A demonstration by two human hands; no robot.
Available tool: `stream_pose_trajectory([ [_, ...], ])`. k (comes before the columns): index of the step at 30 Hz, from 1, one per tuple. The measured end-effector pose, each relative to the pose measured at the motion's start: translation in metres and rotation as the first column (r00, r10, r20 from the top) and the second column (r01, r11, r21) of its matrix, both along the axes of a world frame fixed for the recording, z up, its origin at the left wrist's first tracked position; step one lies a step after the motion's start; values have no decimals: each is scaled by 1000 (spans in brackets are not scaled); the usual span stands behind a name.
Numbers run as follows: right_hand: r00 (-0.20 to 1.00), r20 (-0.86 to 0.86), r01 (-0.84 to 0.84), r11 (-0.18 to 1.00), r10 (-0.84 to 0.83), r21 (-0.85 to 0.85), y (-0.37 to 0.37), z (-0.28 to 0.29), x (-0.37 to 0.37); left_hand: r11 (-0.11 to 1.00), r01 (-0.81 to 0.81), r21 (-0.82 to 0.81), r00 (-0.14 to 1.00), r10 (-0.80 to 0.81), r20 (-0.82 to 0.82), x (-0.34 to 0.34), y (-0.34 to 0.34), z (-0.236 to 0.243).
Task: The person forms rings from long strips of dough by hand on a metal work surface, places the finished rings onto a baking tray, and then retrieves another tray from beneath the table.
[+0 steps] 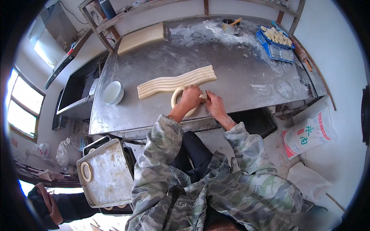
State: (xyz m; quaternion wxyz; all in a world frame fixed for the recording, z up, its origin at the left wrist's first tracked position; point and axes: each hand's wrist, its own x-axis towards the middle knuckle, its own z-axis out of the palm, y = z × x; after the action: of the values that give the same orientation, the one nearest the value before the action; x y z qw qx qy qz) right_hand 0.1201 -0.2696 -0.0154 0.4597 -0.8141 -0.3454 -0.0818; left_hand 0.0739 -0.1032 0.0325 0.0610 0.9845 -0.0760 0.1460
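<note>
Near the front edge of the metal table, my left hand (pixel 190 97) is closed on a loop of pale dough rope (pixel 174 96). Beside it, my right hand (pixel 215 105) pinches a dough end that shows between the two hands. The loop curves round under my left hand and wrist, and part of it is hidden there. Just beyond my hands lies a row of dough ropes (pixel 173 82), side by side and slightly wavy. A wider ridged dough slab (pixel 141 38) rests at the far left of the table.
A white bowl (pixel 113 93) stands at the left. Far right are a blue scale (pixel 280 53) with dough pieces (pixel 276 36), a rolling pin (pixel 301 55) and a metal cup (pixel 228 27). Lower left, a tray (pixel 110 179) holds a dough ring (pixel 86 171). A flour sack (pixel 306 134) stands right.
</note>
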Motion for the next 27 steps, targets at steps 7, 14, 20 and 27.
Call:
stream_pose_trajectory([
  [7,975,-208,-65,995,79,71,-26,18,-12,967,36,-254,997,-54,-62,-5,-15,-7],
  [14,998,53,-26,999,25,25,-28,11,-30,961,87,-263,995,-94,-15,1,-14,-15],
  [20,994,-107,-34,999,37,33,-28,10,-24,960,74,-270,993,-95,-66,4,-13,-13],
  [27,999,41,-34,997,31,73,-18,-2,-29,974,67,-215,996,-79,-47,6,-22,-19],
])
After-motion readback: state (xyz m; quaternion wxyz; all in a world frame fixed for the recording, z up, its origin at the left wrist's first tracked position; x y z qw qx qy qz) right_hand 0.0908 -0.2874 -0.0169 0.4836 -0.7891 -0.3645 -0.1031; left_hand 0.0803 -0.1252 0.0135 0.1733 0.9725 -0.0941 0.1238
